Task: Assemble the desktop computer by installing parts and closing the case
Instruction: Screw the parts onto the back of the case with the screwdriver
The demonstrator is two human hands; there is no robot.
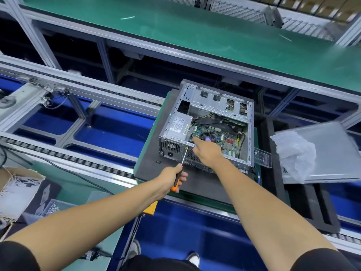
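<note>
Case [207,126] — under right hand [208,152]

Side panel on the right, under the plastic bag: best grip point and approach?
Take the side panel by its near long edge, coming from the person's side. It lies flat, that edge is bare, and the plastic bag covers its left end.

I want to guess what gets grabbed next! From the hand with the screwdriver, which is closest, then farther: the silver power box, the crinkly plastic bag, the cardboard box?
From the left hand:
1. Silver power box, just ahead inside the case's left corner.
2. Crinkly plastic bag, off to the right on the grey panel.
3. Cardboard box, far left at the picture's edge.
</note>
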